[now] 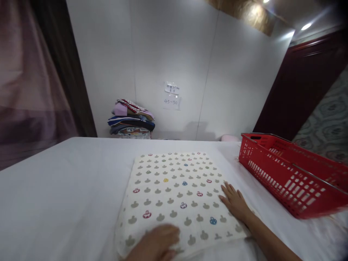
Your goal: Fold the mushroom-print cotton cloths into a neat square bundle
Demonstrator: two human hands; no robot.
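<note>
A cream cloth [174, 195] printed with small grey and coloured mushroom-like shapes lies spread in a rough square on the white-covered table. My right hand [235, 201] rests flat on its right edge, fingers stretched out and slightly apart. Over the near left part of the cloth is my left hand [157, 243], blurred by motion. Its fingers point right, and I cannot make out whether they touch or hold the fabric.
To the right stands a red perforated plastic basket [282, 177] with metal handles. Folded fabrics [132, 119] are piled beyond the far table edge, against a white wall with paper notes [172, 96]. A pinkish curtain [32, 83] hangs at left.
</note>
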